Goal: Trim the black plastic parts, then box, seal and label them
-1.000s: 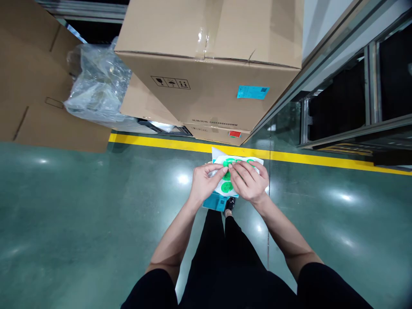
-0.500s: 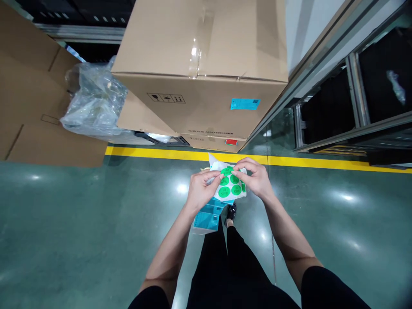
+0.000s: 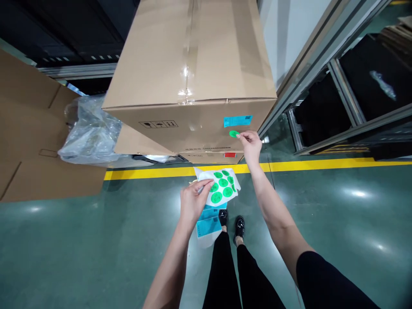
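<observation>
My right hand [image 3: 250, 143] pinches a round green sticker [image 3: 234, 134] and holds it against the front face of the top cardboard box [image 3: 193, 81], just below a blue label [image 3: 237, 121]. My left hand [image 3: 192, 201] grips a white sheet of green stickers [image 3: 219, 189] at waist height. Under that sheet hang blue label strips [image 3: 208, 221], also held in my left hand.
A second carton with a red label [image 3: 230, 155] lies under the top box. A clear plastic bag [image 3: 92, 133] and flattened cardboard [image 3: 35, 141] stand to the left. A yellow floor line [image 3: 322, 164] runs across the green floor. A metal rack [image 3: 347, 98] is at the right.
My right hand peeled one green sticker off the sheet and carried it up to the box front. My left hand lowered slightly with the sheet. The view tilted up.
</observation>
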Action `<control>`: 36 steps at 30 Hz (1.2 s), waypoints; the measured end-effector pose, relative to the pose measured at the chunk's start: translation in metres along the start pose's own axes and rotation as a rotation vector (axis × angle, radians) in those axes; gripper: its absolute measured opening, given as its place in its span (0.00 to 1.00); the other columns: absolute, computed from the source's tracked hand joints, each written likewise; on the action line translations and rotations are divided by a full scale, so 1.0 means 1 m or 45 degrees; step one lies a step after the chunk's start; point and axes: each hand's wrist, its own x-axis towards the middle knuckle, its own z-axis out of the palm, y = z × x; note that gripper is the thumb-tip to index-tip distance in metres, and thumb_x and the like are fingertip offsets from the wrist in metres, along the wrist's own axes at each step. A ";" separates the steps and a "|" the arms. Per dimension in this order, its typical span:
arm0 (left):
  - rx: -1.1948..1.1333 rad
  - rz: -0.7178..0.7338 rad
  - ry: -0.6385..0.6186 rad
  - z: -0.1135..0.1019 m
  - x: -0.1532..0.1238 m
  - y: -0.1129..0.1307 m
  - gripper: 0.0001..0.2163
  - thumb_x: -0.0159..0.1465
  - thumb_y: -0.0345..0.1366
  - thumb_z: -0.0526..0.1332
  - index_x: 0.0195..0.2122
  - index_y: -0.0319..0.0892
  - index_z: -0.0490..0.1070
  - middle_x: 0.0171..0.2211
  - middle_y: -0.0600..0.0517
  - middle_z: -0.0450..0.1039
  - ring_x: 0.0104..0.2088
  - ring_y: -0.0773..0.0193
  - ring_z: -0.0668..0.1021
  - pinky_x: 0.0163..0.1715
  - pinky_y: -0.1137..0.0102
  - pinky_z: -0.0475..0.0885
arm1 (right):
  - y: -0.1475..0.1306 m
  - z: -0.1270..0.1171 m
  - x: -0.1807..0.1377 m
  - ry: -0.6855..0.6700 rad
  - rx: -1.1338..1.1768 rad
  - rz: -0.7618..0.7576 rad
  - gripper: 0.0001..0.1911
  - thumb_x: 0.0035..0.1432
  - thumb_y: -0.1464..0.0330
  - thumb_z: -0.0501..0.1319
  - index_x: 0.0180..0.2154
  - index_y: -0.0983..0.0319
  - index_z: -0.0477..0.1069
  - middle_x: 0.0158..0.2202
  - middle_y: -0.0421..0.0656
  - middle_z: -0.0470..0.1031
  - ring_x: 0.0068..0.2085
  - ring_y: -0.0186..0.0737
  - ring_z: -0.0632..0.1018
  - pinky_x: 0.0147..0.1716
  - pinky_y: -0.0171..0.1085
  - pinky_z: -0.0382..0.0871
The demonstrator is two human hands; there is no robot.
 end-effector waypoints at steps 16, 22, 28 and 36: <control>0.110 0.147 -0.052 -0.005 0.007 -0.016 0.07 0.65 0.42 0.67 0.35 0.51 0.85 0.37 0.55 0.85 0.39 0.55 0.86 0.43 0.65 0.80 | 0.019 -0.002 0.021 0.001 -0.084 -0.079 0.06 0.56 0.62 0.71 0.32 0.57 0.81 0.32 0.38 0.69 0.35 0.35 0.72 0.43 0.43 0.74; 0.118 0.164 -0.072 -0.004 0.011 -0.014 0.07 0.66 0.41 0.66 0.36 0.51 0.85 0.37 0.56 0.85 0.39 0.56 0.86 0.42 0.66 0.80 | 0.021 0.000 0.021 0.019 -0.122 -0.079 0.05 0.55 0.63 0.72 0.32 0.57 0.82 0.32 0.38 0.68 0.35 0.35 0.71 0.42 0.42 0.73; 0.147 0.161 -0.059 -0.002 0.012 -0.016 0.08 0.66 0.44 0.65 0.36 0.51 0.85 0.37 0.55 0.85 0.38 0.56 0.86 0.41 0.66 0.80 | 0.019 0.005 0.019 0.094 -0.142 -0.069 0.07 0.57 0.61 0.70 0.33 0.57 0.81 0.31 0.37 0.68 0.34 0.34 0.71 0.42 0.41 0.73; 0.146 0.149 -0.062 -0.003 0.013 -0.017 0.08 0.66 0.44 0.66 0.36 0.52 0.85 0.37 0.55 0.85 0.38 0.55 0.86 0.40 0.65 0.81 | 0.019 0.014 0.016 0.168 -0.221 -0.076 0.10 0.60 0.58 0.68 0.32 0.58 0.79 0.32 0.39 0.68 0.35 0.36 0.72 0.44 0.42 0.74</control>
